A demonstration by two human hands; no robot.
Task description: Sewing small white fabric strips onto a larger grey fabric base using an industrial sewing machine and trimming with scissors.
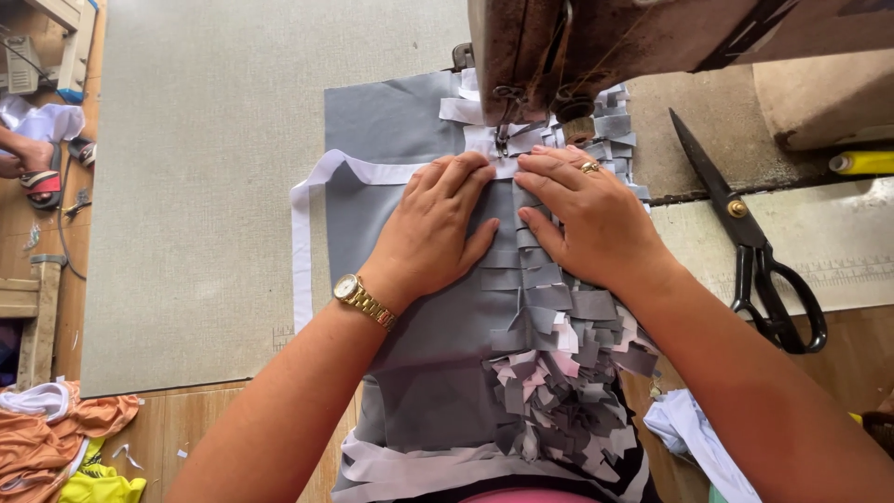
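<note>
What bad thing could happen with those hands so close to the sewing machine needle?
The left hand and right hand both press the grey fabric just in front of the needle, so a fingertip might get pricked. The loose grey strips could bunch under the foot. The white tape loops off to the side and might snag.

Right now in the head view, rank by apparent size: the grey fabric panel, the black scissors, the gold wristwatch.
1. grey fabric panel, by far the largest.
2. black scissors.
3. gold wristwatch, smallest, though it sits nearer the camera on the left hand.
</note>
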